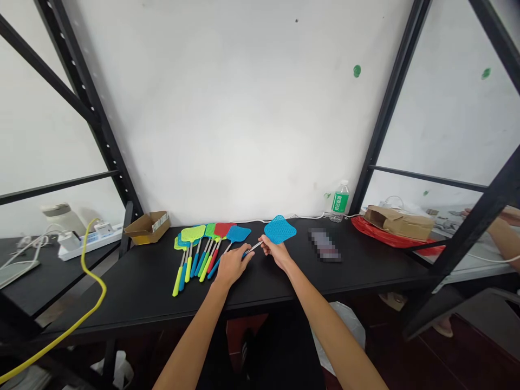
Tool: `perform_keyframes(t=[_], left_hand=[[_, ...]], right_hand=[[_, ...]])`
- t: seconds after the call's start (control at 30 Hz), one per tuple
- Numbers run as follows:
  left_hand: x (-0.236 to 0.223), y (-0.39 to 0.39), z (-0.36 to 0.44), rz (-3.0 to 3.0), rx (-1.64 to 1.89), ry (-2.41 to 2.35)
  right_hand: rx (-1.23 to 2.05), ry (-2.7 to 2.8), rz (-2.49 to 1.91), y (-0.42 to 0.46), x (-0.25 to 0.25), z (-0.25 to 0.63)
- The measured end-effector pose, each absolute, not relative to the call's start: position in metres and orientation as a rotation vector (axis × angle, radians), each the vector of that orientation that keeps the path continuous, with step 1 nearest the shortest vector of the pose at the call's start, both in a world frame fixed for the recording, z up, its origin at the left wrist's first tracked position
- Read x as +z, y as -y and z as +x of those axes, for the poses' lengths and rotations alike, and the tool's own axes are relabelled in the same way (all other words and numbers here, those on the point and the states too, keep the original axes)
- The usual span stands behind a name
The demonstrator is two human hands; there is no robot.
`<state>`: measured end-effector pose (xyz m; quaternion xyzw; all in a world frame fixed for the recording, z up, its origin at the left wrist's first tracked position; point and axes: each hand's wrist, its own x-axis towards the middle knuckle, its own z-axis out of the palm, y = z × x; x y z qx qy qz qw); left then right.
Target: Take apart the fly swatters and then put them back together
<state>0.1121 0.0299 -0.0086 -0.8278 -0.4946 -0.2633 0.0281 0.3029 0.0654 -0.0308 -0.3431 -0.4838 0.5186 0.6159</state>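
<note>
A fly swatter with a blue mesh head (280, 229) is held between my two hands above the black table. My left hand (232, 264) is closed around its handle end, where a bit of blue shows by the thumb. My right hand (274, 251) pinches the metal rod just below the head. Left of my hands, several more fly swatters (193, 233) lie side by side in yellow-green, blue, green and red, handles toward me. The nearest, a blue fly swatter (239, 234), is partly covered by my left hand.
An open cardboard box (147, 227) sits at the table's back left. Toward the right are a blurred-out flat object (325, 245) and a bottle (340, 201) with a green label. Black metal posts (388, 103) frame the table (138, 287). A yellow cable (95, 309) hangs at left.
</note>
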Motion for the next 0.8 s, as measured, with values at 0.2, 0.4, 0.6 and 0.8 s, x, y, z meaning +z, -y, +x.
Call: perform_keyframes(t=[0.2,0.4,0.6,0.8], left_hand=[[-0.009,-0.03,0.112,-2.533,-0.784,1.517],[-0.006,-0.026,0.118,-2.537,-0.727,1.609],[-0.006,-0.027,0.124,-2.488,-0.617,1.667],[-0.003,-0.028,0.129,-2.43,-0.523,1.698]], right_hand=[[1.168,1.177,-0.797,-0.067,-0.033,0.304],[1.155,1.18,-0.821,-0.066,-0.032,0.305],[1.153,1.115,-0.837,-0.065,-0.03,0.303],[1.157,1.047,-0.848,-0.069,-0.03,0.302]])
